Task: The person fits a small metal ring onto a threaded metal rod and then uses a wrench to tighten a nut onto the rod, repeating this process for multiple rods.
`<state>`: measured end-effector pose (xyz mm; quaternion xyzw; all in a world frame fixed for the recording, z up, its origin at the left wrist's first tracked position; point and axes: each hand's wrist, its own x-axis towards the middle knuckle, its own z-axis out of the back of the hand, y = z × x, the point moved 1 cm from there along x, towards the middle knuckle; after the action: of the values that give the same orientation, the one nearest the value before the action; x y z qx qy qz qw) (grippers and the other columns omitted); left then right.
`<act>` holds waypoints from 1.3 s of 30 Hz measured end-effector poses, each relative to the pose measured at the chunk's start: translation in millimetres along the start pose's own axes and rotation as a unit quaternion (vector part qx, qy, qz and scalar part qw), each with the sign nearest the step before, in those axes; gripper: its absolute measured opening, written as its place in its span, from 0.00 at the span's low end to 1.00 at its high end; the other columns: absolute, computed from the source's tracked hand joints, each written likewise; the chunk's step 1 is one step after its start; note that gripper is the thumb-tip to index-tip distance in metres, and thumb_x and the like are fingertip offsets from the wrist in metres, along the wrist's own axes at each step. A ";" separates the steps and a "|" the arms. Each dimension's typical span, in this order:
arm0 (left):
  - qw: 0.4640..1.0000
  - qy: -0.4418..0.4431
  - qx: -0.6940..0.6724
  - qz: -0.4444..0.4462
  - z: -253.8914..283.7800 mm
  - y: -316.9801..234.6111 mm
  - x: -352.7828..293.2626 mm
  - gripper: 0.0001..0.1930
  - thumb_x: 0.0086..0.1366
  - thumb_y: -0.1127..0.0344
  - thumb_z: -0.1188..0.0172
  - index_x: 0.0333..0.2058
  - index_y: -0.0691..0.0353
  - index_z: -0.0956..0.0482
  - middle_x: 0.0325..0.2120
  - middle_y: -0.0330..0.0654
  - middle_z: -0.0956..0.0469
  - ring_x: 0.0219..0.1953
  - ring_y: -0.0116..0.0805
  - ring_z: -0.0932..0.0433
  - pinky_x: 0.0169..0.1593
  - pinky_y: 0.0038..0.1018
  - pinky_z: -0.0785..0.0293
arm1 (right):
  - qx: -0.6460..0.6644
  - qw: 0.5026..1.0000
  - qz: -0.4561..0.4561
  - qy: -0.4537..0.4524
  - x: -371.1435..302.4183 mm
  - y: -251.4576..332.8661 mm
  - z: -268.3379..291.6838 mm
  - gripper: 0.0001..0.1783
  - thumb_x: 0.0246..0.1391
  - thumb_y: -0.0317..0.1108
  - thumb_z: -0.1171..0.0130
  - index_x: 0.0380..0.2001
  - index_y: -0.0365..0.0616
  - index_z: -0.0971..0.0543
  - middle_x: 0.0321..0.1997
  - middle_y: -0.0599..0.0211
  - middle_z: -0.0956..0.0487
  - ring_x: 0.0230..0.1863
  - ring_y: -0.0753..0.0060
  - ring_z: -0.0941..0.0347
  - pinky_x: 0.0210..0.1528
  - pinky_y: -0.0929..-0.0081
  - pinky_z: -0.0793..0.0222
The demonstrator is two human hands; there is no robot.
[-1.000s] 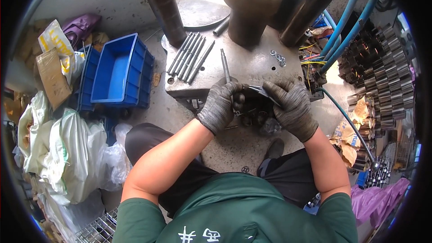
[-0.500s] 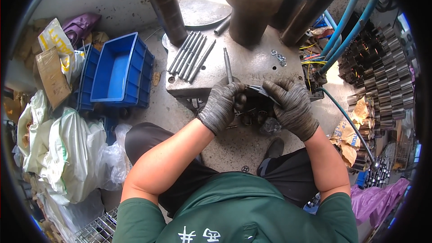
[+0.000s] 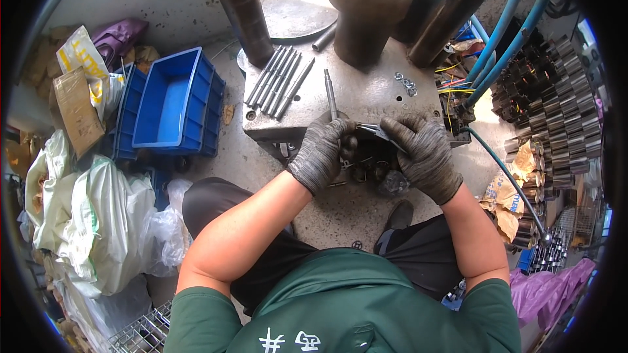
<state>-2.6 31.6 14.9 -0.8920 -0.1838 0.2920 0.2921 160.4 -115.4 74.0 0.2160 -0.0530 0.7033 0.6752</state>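
Head view: your grey-gloved left hand grasps a slim grey metal rod at the flat grey steel block's near edge, likely steadying it; your grey-gloved right hand clenches a silver plier-like tool, angled left.

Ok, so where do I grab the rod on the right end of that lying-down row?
Probably pinch the rightmost rod around its middle, coming from the right: it's long, thin and lying down, so the middle should balance, and the other rods lie close along its left.
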 end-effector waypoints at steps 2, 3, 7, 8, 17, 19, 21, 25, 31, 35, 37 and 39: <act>1.000 0.004 0.012 -0.002 -0.1 0.7 0.5 0.04 0.68 0.71 0.41 0.37 0.57 0.28 0.25 0.36 0.25 0.21 0.22 0.29 0.22 0.16 0.33 | -0.006 1.000 0.007 -0.007 0.1 -1.0 -0.3 0.34 0.39 0.24 0.38 0.56 0.49 0.17 0.46 0.57 0.18 0.44 0.46 0.23 0.48 0.49 0.28; 1.000 -0.004 0.005 -0.007 -0.1 1.9 1.0 0.04 0.68 0.71 0.41 0.37 0.57 0.28 0.25 0.36 0.26 0.22 0.22 0.29 0.21 0.16 0.33 | -0.011 1.000 0.014 -0.012 0.1 -1.5 -0.5 0.33 0.39 0.24 0.38 0.56 0.49 0.17 0.46 0.57 0.18 0.44 0.46 0.23 0.48 0.49 0.27; 0.999 -0.014 0.022 -0.019 0.9 2.9 1.7 0.05 0.67 0.73 0.41 0.37 0.58 0.29 0.25 0.35 0.25 0.22 0.22 0.28 0.21 0.16 0.33 | -0.010 1.000 0.002 -0.008 0.4 1.2 -0.1 0.32 0.40 0.24 0.39 0.55 0.50 0.17 0.46 0.57 0.18 0.45 0.47 0.23 0.48 0.50 0.27; 0.999 -0.014 0.023 -0.020 2.1 4.0 2.6 0.05 0.67 0.73 0.41 0.37 0.58 0.29 0.25 0.35 0.25 0.22 0.22 0.28 0.21 0.16 0.33 | -0.019 1.000 0.001 -0.007 1.3 3.5 2.3 0.32 0.41 0.24 0.39 0.55 0.50 0.17 0.46 0.58 0.17 0.45 0.47 0.23 0.49 0.51 0.27; 0.999 -0.011 0.033 -0.032 3.3 4.6 3.7 0.05 0.68 0.72 0.39 0.38 0.59 0.28 0.24 0.38 0.25 0.20 0.26 0.27 0.21 0.20 0.31 | -0.023 1.000 0.003 -0.005 -0.5 3.1 1.2 0.35 0.40 0.20 0.40 0.57 0.52 0.18 0.48 0.56 0.18 0.46 0.44 0.23 0.49 0.50 0.27; 0.997 0.015 0.063 -0.040 5.6 3.4 3.4 0.05 0.68 0.72 0.39 0.38 0.59 0.28 0.23 0.38 0.24 0.20 0.25 0.27 0.21 0.20 0.30 | -0.030 1.000 0.002 -0.002 -0.2 3.3 1.9 0.35 0.40 0.20 0.40 0.57 0.52 0.18 0.48 0.56 0.18 0.45 0.44 0.23 0.49 0.51 0.26; 0.996 0.011 0.082 -0.040 4.7 1.8 2.0 0.05 0.69 0.71 0.40 0.38 0.60 0.27 0.23 0.37 0.24 0.20 0.25 0.27 0.21 0.20 0.31 | -0.031 0.999 -0.010 0.027 0.2 3.3 2.8 0.30 0.45 0.25 0.40 0.55 0.51 0.17 0.47 0.58 0.17 0.44 0.46 0.22 0.48 0.52 0.26; 0.990 -0.031 0.125 -0.050 -9.3 -5.4 -7.0 0.06 0.72 0.70 0.42 0.44 0.62 0.23 0.24 0.37 0.24 0.21 0.24 0.27 0.24 0.19 0.29 | 0.000 0.999 -0.037 0.024 -3.9 1.7 4.7 0.30 0.47 0.24 0.41 0.57 0.49 0.17 0.42 0.55 0.18 0.41 0.45 0.21 0.47 0.51 0.25; 0.920 -0.016 0.356 -0.163 -0.3 -4.0 -12.5 0.13 0.75 0.65 0.47 0.52 0.62 0.19 0.26 0.32 0.24 0.25 0.17 0.30 0.32 0.17 0.30 | 0.189 0.955 -0.225 -0.027 -8.7 -21.3 18.9 0.23 0.56 0.28 0.37 0.57 0.43 0.18 0.42 0.48 0.15 0.42 0.51 0.16 0.48 0.62 0.21; 0.862 0.001 0.451 -0.231 6.1 2.0 -8.8 0.12 0.75 0.68 0.45 0.51 0.64 0.19 0.31 0.34 0.22 0.32 0.21 0.28 0.40 0.22 0.27 | 0.232 0.930 -0.284 -0.016 -8.1 -24.5 27.7 0.24 0.55 0.28 0.33 0.56 0.40 0.18 0.43 0.53 0.13 0.43 0.66 0.16 0.50 0.69 0.21; 0.854 0.008 0.465 -0.234 -3.4 -2.7 -16.8 0.11 0.73 0.69 0.42 0.51 0.65 0.20 0.35 0.37 0.21 0.37 0.25 0.26 0.46 0.25 0.25 | 0.234 0.927 -0.292 -0.013 -11.3 -28.7 30.5 0.25 0.54 0.29 0.32 0.56 0.39 0.18 0.45 0.53 0.13 0.44 0.68 0.16 0.51 0.69 0.22; 0.879 0.026 0.420 -0.223 -3.3 -2.1 -16.8 0.12 0.72 0.70 0.40 0.51 0.66 0.20 0.36 0.39 0.21 0.40 0.27 0.25 0.49 0.27 0.24 | 0.230 0.936 -0.267 -0.001 -13.8 -34.0 32.0 0.25 0.53 0.30 0.31 0.56 0.40 0.18 0.44 0.54 0.13 0.43 0.68 0.16 0.50 0.68 0.22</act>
<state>-13.7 23.5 25.3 -0.6280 -0.2302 0.2453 0.7018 200.9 -137.1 90.2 0.3726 0.1694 0.4895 0.7700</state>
